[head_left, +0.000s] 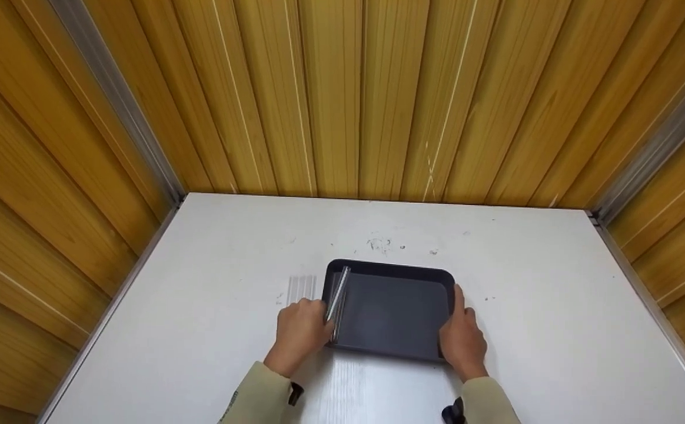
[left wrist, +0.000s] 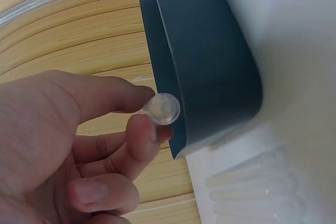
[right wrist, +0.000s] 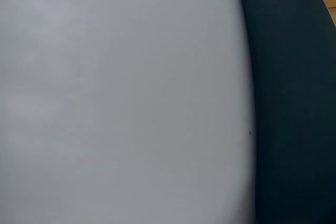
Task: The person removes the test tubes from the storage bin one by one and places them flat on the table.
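Note:
A dark grey rectangular tray [head_left: 395, 309] lies on the white table. My left hand [head_left: 301, 330] is at its left side and pinches a clear test tube [head_left: 339, 291] between thumb and fingers. That tube slants over the tray's left part, and its round end shows close to the tray wall in the left wrist view. More clear tubing seems to lie beneath it inside the tray, though this is hard to make out. At the right side, my right hand [head_left: 464, 341] grips the tray's rim, thumb inward and fingers along the outer wall.
Several clear tubes [left wrist: 252, 190] lie side by side on the table [head_left: 160, 341], just left of the tray. Dark marks spot the tabletop behind the tray. Wood-patterned panels [head_left: 331, 100] stand along the back and both sides.

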`<state>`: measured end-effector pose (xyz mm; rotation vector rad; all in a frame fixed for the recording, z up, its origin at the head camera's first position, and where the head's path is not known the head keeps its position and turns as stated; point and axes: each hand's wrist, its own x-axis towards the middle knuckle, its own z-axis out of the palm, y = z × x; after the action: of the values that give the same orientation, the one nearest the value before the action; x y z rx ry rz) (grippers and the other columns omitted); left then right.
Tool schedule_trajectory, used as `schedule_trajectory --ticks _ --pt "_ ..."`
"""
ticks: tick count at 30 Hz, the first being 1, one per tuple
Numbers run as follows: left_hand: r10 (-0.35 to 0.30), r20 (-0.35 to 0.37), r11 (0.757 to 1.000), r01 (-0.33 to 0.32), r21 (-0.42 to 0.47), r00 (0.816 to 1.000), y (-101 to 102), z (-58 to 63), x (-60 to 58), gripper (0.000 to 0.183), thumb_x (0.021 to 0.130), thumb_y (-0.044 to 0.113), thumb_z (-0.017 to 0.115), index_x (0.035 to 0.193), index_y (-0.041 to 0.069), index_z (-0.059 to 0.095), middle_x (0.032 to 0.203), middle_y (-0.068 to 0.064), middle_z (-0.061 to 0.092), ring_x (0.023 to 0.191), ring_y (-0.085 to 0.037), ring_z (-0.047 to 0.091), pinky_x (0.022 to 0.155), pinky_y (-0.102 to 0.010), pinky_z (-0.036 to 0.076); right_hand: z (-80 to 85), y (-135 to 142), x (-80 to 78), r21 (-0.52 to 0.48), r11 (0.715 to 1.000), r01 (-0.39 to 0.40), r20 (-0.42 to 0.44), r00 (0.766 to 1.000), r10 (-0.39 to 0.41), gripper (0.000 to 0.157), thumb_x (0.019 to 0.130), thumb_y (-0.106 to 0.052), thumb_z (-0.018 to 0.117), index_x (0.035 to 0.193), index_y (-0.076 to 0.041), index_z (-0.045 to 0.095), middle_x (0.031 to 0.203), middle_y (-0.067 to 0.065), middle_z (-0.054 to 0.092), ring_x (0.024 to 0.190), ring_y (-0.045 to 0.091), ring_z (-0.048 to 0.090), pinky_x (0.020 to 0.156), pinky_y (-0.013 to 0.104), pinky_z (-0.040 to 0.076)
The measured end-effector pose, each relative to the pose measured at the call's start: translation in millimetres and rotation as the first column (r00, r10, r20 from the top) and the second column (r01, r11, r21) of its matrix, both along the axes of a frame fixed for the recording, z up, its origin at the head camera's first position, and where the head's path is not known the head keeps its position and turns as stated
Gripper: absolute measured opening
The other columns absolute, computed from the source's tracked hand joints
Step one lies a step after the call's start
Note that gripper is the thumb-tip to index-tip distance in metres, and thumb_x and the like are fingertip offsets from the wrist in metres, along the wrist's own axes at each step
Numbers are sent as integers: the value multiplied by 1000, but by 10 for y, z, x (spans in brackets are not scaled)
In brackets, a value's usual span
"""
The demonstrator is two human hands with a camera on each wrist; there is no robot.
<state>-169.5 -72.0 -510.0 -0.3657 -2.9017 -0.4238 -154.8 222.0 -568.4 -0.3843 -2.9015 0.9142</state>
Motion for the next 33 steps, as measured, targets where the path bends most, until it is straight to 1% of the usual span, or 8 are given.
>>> schedule_trajectory --ticks 4,10,14,18,23,33 --pt "7 -3 1000 -7 -5 1000 -23 13 -10 32 79 30 74 59 13 56 55 -2 57 46 -13 43 43 -32 31 19 49 9 5 1000 7 -2 1000 -7 63 97 -6 33 155 -15 9 116 30 49 57 24 50 48 35 35" --pt "18 -7 1000 -18 17 1000 -119 5 -21 39 79 28 75 53 15 48 50 2 49 46 -11 32 43 -28 25 24 104 18 11 1000 3 -20 1000 -3 64 96 -5 34 154 -13 9 113 30 49 56 25 50 47 35 35" --pt "35 -12 999 -35 14 999 -219 -18 -16 38 78 28 75 54 15 50 52 0 51 46 -12 36 43 -30 27 -1 104 20 10 1000 8 -13 1000 -8 65 96 -5 35 154 -14 8 112 29 49 55 24 49 47 34 34" --pt "59 3 998 -59 10 998 -310 -37 -9 38 78 28 76 54 14 50 52 -1 52 46 -14 40 43 -31 30 -23 86 16 13 1000 6 -8 1000 -6 65 96 -5 36 155 -14 8 112 29 49 55 24 49 47 34 34" --pt "88 44 996 -89 27 995 -411 -53 -10 35 79 27 75 56 13 53 52 0 51 47 -13 39 44 -31 29 -32 62 2 13 1000 -7 -10 1000 7 64 97 -6 35 154 -14 8 112 30 49 55 24 49 47 34 34" --pt "127 46 991 -128 33 991 -599 -98 10 29 79 24 76 61 8 59 52 0 49 47 -12 38 44 -29 28 -16 3 -13 7 1000 -19 -6 1000 19 64 97 -6 34 155 -14 8 112 29 49 57 24 49 47 34 34"
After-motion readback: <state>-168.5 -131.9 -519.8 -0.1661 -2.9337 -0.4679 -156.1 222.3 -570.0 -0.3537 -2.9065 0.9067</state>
